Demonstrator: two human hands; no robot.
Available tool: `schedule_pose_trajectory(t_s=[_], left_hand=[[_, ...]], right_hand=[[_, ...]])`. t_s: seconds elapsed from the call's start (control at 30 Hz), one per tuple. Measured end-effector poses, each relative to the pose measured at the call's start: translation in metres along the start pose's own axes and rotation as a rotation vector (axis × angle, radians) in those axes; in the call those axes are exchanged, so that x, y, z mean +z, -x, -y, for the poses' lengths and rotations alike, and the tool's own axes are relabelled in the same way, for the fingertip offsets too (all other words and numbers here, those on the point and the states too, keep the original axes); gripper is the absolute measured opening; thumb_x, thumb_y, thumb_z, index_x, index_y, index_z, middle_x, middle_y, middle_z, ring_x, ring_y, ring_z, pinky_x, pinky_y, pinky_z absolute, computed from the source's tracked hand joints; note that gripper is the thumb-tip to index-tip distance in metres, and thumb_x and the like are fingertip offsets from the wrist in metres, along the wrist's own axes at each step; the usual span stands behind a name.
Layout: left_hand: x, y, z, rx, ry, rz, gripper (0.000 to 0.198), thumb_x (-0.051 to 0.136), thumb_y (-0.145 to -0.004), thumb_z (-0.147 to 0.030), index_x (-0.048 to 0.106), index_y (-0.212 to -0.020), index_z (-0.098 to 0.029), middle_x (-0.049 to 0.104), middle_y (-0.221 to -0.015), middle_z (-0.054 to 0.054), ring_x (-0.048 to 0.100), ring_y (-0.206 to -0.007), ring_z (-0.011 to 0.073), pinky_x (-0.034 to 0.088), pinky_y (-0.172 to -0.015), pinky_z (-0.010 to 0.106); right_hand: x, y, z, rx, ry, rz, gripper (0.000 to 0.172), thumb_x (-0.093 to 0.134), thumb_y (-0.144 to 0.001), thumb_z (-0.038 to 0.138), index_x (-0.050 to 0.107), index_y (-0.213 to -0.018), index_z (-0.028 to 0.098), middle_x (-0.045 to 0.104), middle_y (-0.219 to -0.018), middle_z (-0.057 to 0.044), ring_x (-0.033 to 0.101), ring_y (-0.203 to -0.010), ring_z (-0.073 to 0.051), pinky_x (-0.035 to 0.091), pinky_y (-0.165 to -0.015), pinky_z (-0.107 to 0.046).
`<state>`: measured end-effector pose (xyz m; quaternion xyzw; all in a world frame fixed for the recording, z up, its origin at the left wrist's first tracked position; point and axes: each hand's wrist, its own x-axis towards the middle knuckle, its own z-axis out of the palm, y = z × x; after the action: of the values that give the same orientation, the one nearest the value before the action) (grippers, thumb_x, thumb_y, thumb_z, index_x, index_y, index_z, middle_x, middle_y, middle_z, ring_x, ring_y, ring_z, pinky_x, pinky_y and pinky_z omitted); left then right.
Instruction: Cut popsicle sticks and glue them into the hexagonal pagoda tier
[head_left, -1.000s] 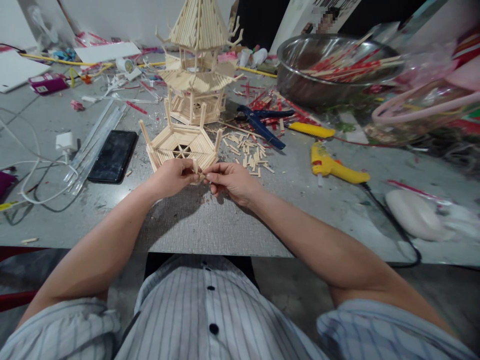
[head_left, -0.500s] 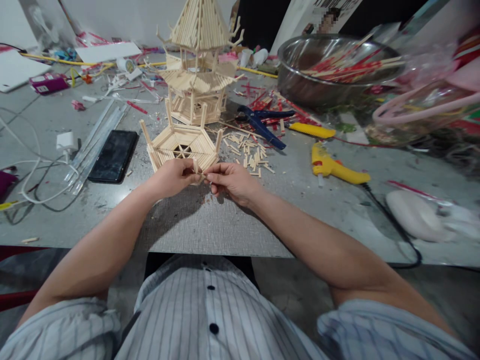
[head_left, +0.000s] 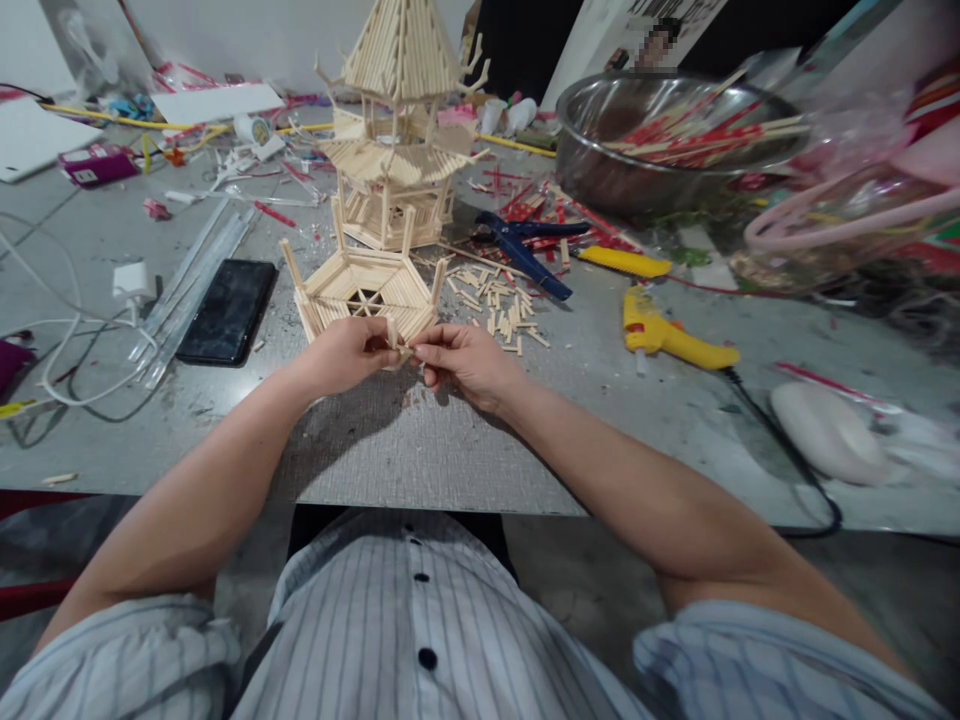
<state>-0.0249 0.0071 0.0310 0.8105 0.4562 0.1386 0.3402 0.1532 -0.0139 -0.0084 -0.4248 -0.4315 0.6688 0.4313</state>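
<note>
A hexagonal wooden-stick frame (head_left: 405,283) with upright posts at its corners lies on the grey table in front of me. At its near edge my left hand (head_left: 346,355) is closed, thumb and fingers pinching a short upright wooden stick (head_left: 391,331). My right hand (head_left: 469,362) meets it from the right, its fingertips pinched at the frame's near right corner. Whatever is between those fingertips is too small and too covered to name. Behind the frame stands a tiered pagoda model (head_left: 397,165) made of the same pale sticks.
Cut stick pieces (head_left: 510,312) are scattered right of the frame, beside blue-handled cutters (head_left: 525,250) and a yellow utility knife (head_left: 624,261). Further right lie a yellow glue gun (head_left: 679,335) with its cord and a steel bowl (head_left: 600,185) of sticks. A phone (head_left: 226,312) lies left.
Both hands stay almost in place at the frame's near edge. My right fingertips have shifted very slightly; the frame and the other things have not moved.
</note>
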Motion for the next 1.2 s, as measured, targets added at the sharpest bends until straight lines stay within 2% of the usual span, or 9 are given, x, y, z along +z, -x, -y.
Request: schedule_pose_trajectory(t_s=[0.53, 0.77, 1.2], left_hand=[[0.002, -0.002, 0.004, -0.001, 0.007, 0.0, 0.011, 0.053, -0.077, -0.02, 0.061, -0.082, -0.013, 0.056, -0.064, -0.001, 0.048, -0.058, 0.0098, 0.035, -0.059, 0.025], [0.006, -0.004, 0.013, 0.036, 0.058, -0.068, 0.01, 0.056, -0.074, -0.018, 0.056, -0.084, -0.015, 0.057, -0.068, -0.001, 0.048, -0.06, 0.0093, 0.034, -0.058, 0.024], [0.005, -0.004, 0.012, 0.048, 0.02, -0.04, 0.01, 0.054, -0.076, -0.018, 0.059, -0.083, -0.014, 0.059, -0.069, 0.001, 0.048, -0.06, 0.0097, 0.034, -0.059, 0.024]], right_hand=[[-0.001, -0.001, -0.003, -0.016, -0.008, 0.017, 0.024, 0.076, -0.056, 0.025, 0.061, -0.072, 0.015, 0.06, -0.056, 0.005, 0.051, -0.038, -0.006, 0.042, -0.035, -0.018], [0.0, 0.0, -0.001, -0.014, -0.028, 0.009, 0.023, 0.075, -0.055, 0.023, 0.061, -0.071, 0.015, 0.06, -0.055, 0.005, 0.051, -0.038, -0.006, 0.043, -0.035, -0.018], [-0.001, 0.0, -0.002, -0.007, -0.011, 0.004, 0.022, 0.075, -0.06, 0.025, 0.06, -0.072, 0.015, 0.062, -0.059, 0.004, 0.051, -0.038, -0.005, 0.043, -0.035, -0.017]])
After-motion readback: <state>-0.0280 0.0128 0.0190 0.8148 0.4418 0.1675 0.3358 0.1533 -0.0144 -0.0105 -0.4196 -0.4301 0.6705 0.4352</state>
